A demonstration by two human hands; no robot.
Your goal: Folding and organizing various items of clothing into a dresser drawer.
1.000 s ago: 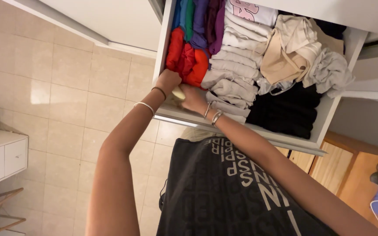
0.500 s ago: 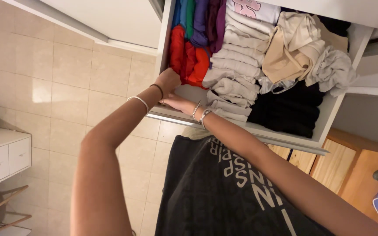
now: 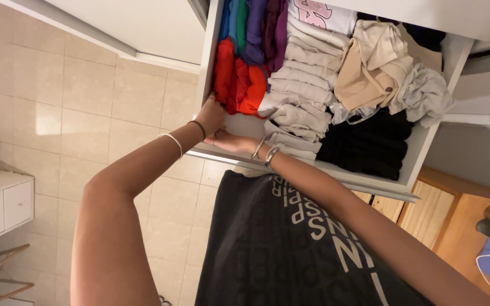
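Both hands (image 3: pixel 219 127) crowd drawer (image 3: pixel 426 150) corner — bare gap beside red clothes (image 3: pixel 236 76).

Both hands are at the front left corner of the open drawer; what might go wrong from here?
1. The left hand and right hand rest at the drawer front edge; if it slides shut, fingers might get pinched.
2. The grey garment hangs over the right wall and may snag or jam.
3. The red stack beside the left hand leans toward the bare gap and could topple.
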